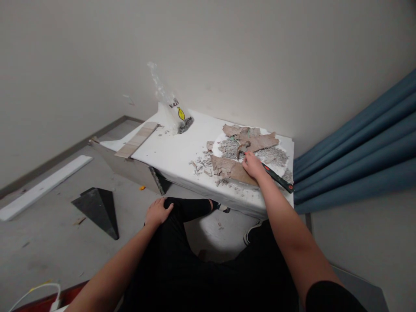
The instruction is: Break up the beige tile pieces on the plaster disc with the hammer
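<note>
My right hand (253,165) is closed around a claw hammer (278,178), gripping it close to its head. The hammer's dark green and red handle sticks out to the right behind my hand. Under and around the head lies a heap of broken grey rubble (229,148) on a white round patch. Torn brown sheet pieces (261,141) lie behind the hammer, and another brown piece (230,168) is in front, beside my hand. My left hand (158,213) rests on my left knee, fingers laid flat, holding nothing.
The rubble lies on a white-covered low table (182,149). A clear plastic bag (173,112) with grey bits stands at its back left, near a wooden board (136,140). Blue curtains (357,143) hang at right. A black angular piece (100,210) and white strip (45,186) lie on the floor.
</note>
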`<state>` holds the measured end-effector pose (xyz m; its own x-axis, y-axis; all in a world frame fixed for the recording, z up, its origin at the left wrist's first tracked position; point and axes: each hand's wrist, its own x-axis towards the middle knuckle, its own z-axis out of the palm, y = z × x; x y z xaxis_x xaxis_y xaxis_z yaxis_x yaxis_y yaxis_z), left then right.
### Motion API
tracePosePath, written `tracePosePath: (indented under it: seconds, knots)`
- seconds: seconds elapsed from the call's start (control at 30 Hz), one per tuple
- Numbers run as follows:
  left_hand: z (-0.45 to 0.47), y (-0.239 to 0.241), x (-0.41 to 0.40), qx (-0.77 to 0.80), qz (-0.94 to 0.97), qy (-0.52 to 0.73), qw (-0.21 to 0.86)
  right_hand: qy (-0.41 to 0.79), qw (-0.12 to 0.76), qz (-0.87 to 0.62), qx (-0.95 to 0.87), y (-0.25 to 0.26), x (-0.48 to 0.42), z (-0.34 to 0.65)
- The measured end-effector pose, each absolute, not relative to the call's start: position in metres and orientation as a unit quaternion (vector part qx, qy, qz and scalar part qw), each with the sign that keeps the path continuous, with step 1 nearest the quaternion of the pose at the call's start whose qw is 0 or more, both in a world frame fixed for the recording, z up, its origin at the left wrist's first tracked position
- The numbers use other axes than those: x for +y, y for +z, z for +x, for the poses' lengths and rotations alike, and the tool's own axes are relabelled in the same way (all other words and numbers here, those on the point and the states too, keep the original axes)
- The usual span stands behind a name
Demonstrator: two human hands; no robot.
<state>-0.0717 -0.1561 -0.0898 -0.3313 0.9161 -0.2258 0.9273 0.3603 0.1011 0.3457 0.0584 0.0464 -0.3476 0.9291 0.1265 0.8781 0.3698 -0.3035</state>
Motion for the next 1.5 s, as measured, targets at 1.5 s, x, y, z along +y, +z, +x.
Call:
tracePosePath:
  seconds: [1.5]
  knots:
    - [-0.074, -0.095, -0.155, 0.816, 0.565, -0.017, 0.123, 0.131, 0.006, -0.628, -0.767, 0.041, 0.069, 0.343]
